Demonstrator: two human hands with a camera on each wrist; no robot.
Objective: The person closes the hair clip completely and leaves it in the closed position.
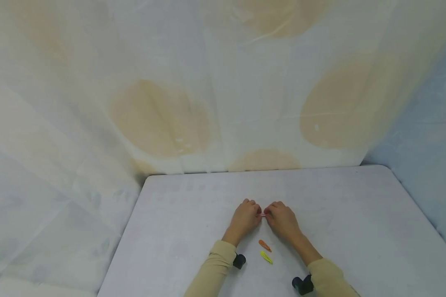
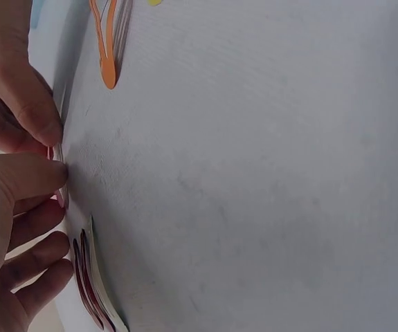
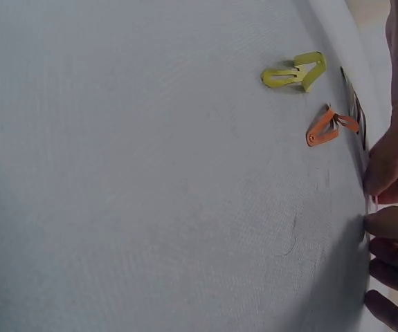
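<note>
One yellow clip (image 1: 266, 257) and one orange clip (image 1: 264, 245) lie nearest us on the table (image 1: 357, 231). Our left hand (image 1: 245, 218) and right hand (image 1: 281, 218) together pinch one pink clip (image 1: 262, 215).

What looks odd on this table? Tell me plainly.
Nothing is spilled or broken. The orange clip and yellow clip lie snapped open, prongs splayed, on the table. Both hands pinch a pink clip between them. A dark red clip lies by the left hand.
</note>
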